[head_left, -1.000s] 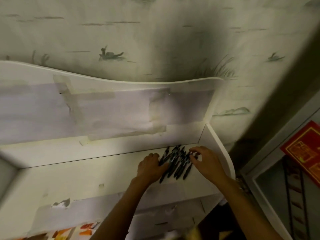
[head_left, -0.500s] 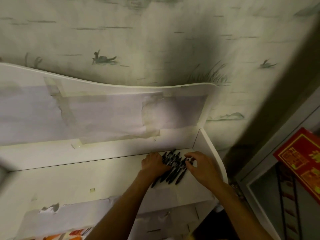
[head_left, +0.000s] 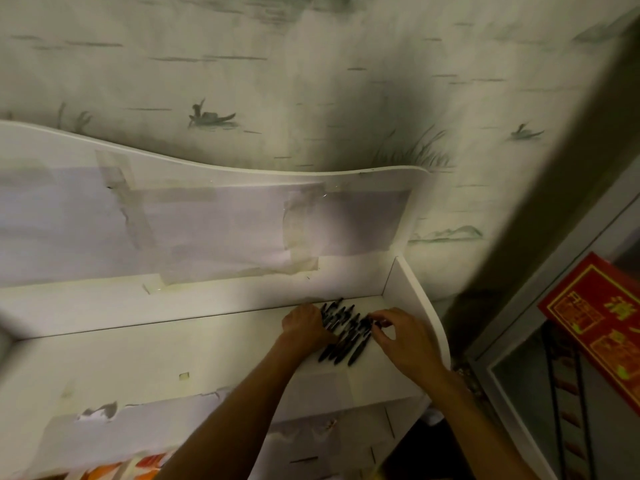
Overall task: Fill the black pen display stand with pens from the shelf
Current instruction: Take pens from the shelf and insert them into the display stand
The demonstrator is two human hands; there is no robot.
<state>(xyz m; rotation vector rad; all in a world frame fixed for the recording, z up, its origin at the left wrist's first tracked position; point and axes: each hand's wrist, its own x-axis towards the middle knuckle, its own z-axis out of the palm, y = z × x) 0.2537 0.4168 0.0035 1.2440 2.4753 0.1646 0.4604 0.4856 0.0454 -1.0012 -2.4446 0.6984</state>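
Note:
A pile of several black pens (head_left: 346, 336) lies on the white shelf (head_left: 173, 355), near its right end wall. My left hand (head_left: 304, 327) presses against the left side of the pile, its fingers curled onto the pens. From the right, my right hand (head_left: 405, 339) reaches in with its fingertips pinched on the upper ends of the pens. The pens sit bunched between both hands. No black display stand is in view.
The shelf has a tall white back panel (head_left: 207, 220) with taped paper and a right side wall (head_left: 412, 292). A patterned wall rises behind. A red printed box (head_left: 602, 323) and a dark wire rack (head_left: 568, 393) stand at the right. Lower shelves show below.
Both hands have closed in on the pile, pushing the pens into a tighter bunch. The camera view has shifted slightly; the pile stays near the shelf's right end.

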